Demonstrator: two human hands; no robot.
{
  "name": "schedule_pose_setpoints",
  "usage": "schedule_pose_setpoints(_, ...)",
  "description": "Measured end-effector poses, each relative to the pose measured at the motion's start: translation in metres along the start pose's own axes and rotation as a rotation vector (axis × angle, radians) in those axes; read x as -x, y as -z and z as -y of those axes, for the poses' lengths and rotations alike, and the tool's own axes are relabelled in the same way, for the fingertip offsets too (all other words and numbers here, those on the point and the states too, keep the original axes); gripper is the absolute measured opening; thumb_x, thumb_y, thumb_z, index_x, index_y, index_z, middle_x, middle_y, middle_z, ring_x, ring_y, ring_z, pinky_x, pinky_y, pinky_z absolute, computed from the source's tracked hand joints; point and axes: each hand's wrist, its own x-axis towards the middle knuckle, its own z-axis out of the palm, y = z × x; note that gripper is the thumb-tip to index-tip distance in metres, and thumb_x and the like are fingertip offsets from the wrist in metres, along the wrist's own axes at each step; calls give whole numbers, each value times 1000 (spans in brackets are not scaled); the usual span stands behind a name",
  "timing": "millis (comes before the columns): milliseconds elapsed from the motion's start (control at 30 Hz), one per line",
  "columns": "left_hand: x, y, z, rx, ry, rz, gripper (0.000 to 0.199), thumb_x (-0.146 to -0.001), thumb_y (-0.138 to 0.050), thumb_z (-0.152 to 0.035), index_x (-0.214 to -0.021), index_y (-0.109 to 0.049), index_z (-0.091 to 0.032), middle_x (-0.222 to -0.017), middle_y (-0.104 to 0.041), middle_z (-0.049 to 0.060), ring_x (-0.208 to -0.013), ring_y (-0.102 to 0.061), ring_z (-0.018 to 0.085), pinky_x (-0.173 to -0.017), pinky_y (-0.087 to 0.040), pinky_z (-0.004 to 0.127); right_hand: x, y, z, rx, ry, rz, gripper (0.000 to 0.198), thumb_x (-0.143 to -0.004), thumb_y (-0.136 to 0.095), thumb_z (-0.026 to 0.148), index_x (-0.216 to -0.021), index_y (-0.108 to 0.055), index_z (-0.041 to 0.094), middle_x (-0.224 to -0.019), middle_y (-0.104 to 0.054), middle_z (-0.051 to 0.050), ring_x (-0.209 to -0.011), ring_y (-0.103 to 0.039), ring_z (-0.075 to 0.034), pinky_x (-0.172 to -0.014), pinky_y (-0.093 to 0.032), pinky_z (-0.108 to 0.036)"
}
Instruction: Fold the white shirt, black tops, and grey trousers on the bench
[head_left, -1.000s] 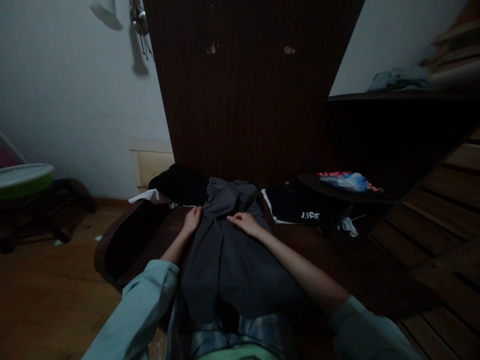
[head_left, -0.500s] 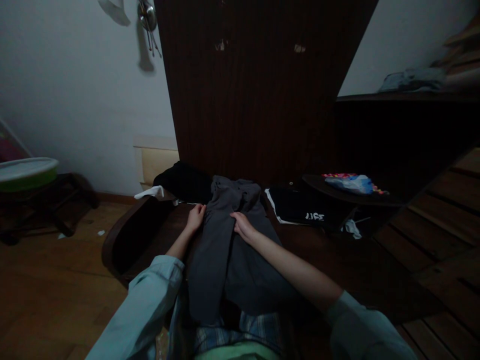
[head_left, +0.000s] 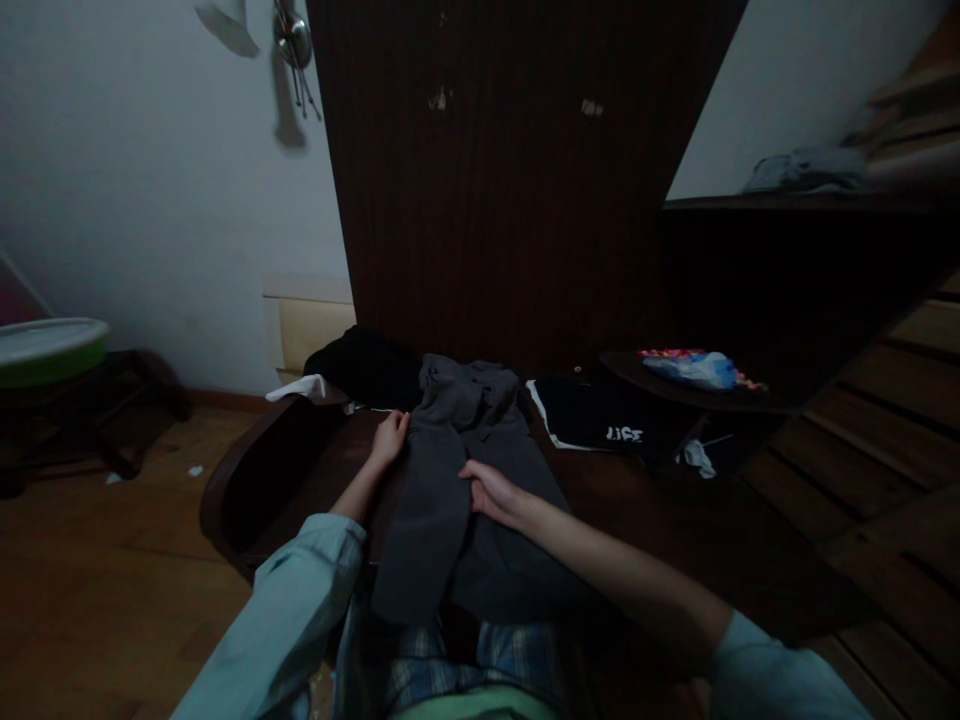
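A pair of dark grey trousers (head_left: 427,500) lies lengthwise on the dark wooden surface (head_left: 615,510), its waist end towards the upright panel and its legs towards me. My left hand (head_left: 391,437) is closed on the outer edge of the left trouser leg, below the waist. Lower down, my right hand (head_left: 489,492) pinches the inner edge of that same leg between thumb and fingers. The other leg lies partly under my right forearm.
Black cloth (head_left: 364,365) is heaped behind my left hand, with a white cloth (head_left: 298,388) beside it. Folded black clothing with white lettering (head_left: 589,412) lies right of the trousers. A colourful plastic packet (head_left: 694,370) rests on a small shelf. A green basin (head_left: 52,355) stands far left.
My right hand has slid down the inner edge of the trouser leg towards me. My left hand stays at about the same spot on the outer edge.
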Motion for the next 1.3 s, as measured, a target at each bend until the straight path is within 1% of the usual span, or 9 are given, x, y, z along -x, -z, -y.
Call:
schedule_pose_setpoints(133, 0, 1, -1, -10, 7, 6, 21, -81, -39, -28, -69, -53, -17, -74, -63, 6, -73, -58, 18, -64, -39, 24, 11, 11, 7, -51, 20, -52, 20, -73, -44, 27, -77, -58, 14, -72, -67, -4, -72, -62, -16, -76, -46, -29)
schedule_pose_setpoints(267, 0, 2, -2, -12, 12, 18, 21, -81, -39, -29, -70, -53, -17, -76, -63, 7, -75, -58, 19, -65, -39, 24, 22, 16, -7, 141, 70, 24, 16, -69, -58, 32, -76, -59, 18, -84, -66, -4, -86, -60, -18, -84, -43, -31)
schedule_pose_setpoints(467, 1, 3, -4, -19, 21, 19, 24, -82, -37, -29, -72, -55, -16, -77, -64, 8, -76, -58, 19, -64, -39, 24, 27, 29, -20, 278, 39, 44, 14, -64, -65, 27, -75, -60, 20, -75, -64, 0, -65, -60, -14, -62, -48, -26)
schedule_pose_setpoints(600, 2, 4, -6, -12, 20, 36, 29, -83, -35, -34, -74, -57, -17, -75, -65, 7, -74, -59, 19, -61, -39, 24, 26, 40, -14, 546, -8, 41, 28, -53, -73, 27, -73, -59, 14, -59, -59, 3, -47, -52, -9, -41, -40, -19)
schedule_pose_setpoints(767, 4, 3, -5, 0, -71, 124, 24, -77, -45, -38, -71, -57, -19, -72, -64, 2, -71, -58, 17, -60, -38, 22, 35, 43, -1, 569, 70, 135, 39, -54, -71, 41, -78, -56, 14, -56, -58, 6, -43, -50, -6, -39, -37, -17)
schedule_pose_setpoints(933, 3, 0, -2, -15, -46, 84, 24, -77, -43, -38, -66, -51, -18, -66, -59, 0, -64, -54, 14, -56, -36, 21, 42, 54, 6, 751, -63, 166, 36, -58, -67, 45, -69, -49, 16, -37, -46, 10, -31, -41, -5, -33, -26, -15)
schedule_pose_setpoints(1100, 2, -1, -3, 26, -43, 58, 25, -77, -44, -40, -68, -52, -18, -68, -60, 1, -67, -55, 15, -60, -38, 22, 37, 59, 2, 1037, 51, 43, 26, -64, -65, 36, -61, -48, 16, -41, -45, 9, -37, -41, -5, -39, -27, -17)
schedule_pose_setpoints(1200, 7, 2, -8, 69, 31, 45, 27, -79, -43, -40, -81, -55, -16, -71, -61, 3, -69, -57, 16, -62, -41, 23, 35, 57, 0, 1187, 86, 9, 27, -64, -66, 34, -55, -47, 16, -41, -45, 8, -41, -44, -7, -43, -30, -18)
schedule_pose_setpoints(1300, 20, 7, -14, 176, 109, 171, 43, -78, -45, -44, -107, -49, -12, -67, -61, 2, -61, -58, 15, -61, -43, 25, 37, 55, -1, 1223, 110, -21, 29, -64, -65, 34, -53, -45, 17, -41, -46, 7, -42, -45, -8, -44, -31, -19)
